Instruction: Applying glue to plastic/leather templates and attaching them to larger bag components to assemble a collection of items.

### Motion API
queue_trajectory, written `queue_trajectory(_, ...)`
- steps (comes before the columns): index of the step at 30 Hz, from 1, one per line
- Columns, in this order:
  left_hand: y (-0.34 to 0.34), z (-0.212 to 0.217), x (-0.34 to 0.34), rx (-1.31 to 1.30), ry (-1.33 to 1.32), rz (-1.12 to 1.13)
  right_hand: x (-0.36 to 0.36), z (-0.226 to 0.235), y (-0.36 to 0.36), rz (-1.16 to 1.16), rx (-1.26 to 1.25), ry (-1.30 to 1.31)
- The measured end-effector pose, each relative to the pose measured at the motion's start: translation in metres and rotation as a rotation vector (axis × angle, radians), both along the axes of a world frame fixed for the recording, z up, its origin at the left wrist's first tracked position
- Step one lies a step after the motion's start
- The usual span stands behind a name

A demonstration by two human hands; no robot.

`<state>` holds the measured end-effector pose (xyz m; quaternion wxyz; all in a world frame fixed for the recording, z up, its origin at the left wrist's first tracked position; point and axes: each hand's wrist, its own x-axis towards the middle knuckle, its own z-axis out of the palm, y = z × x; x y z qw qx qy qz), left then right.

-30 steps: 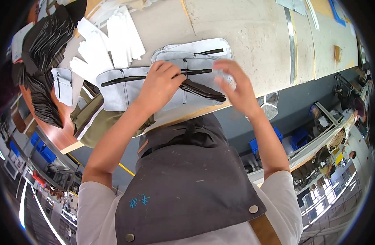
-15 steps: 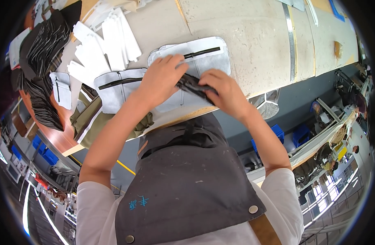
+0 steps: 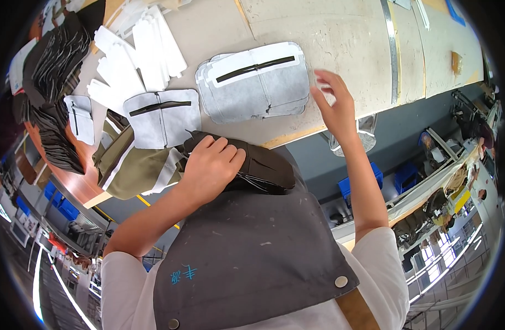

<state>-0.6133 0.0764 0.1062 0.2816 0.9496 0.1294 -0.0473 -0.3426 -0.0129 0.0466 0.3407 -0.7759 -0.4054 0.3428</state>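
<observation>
My left hand (image 3: 214, 168) is closed over a dark brown folded fabric piece (image 3: 268, 164), which lies at the table's near edge against my apron. Pale layered edges show along its lower side. To the right, my right hand (image 3: 336, 104) hangs in the air with its fingers apart and nothing in them. Beside it on the table lies a stack of grey fabric panels (image 3: 285, 85); the top one carries a white strip with a black zipper-like slit (image 3: 255, 70). A smaller grey panel (image 3: 178, 122) with a similar black slit rests left of that stack.
White strips (image 3: 159, 49) are fanned out at the back left, near piles of dark fabric pieces (image 3: 51, 60). Olive fabric (image 3: 128, 170) with white bands drapes at the near left edge. A metal strip (image 3: 391, 55) crosses the table at the right. Blue bins (image 3: 373, 173) stand beyond.
The dark fabric piece has come from over the grey panels down toward my body in my left hand. My right hand has let go of it and moved right, uncovering the stack.
</observation>
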Motion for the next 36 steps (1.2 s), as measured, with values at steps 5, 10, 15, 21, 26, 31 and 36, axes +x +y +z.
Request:
queue_trajectory(5, -0.002, -0.001, 0.004, -0.006, 0.004, 0.015, -0.010, -0.028, 0.039, 0.021, 0.139, -0.152)
queue_trajectory(10, -0.004, -0.003, 0.003, -0.001, 0.008, 0.034, -0.013, -0.005, 0.049, 0.219, 0.167, -0.226)
queue_trajectory(15, -0.004, 0.000, 0.002, -0.002, 0.015, 0.042, -0.041, 0.038, 0.009, 0.503, 0.296, -0.062)
queue_trajectory(21, -0.007, -0.008, 0.003, 0.037, -0.122, 0.078, -0.058, 0.064, -0.008, 0.468, 0.329, 0.189)
queue_trajectory(26, -0.007, 0.000, 0.001, -0.013, 0.007, 0.045, -0.045, 0.062, 0.000, 0.229, 0.095, 0.375)
queue_trajectory(31, -0.007, 0.001, 0.002, 0.006, -0.007, 0.036, -0.026, -0.006, 0.007, 0.033, -0.166, 0.239)
queue_trajectory(36, -0.007, 0.000, 0.001, 0.006, -0.008, 0.053, -0.017, -0.029, 0.019, -0.030, -0.064, 0.197)
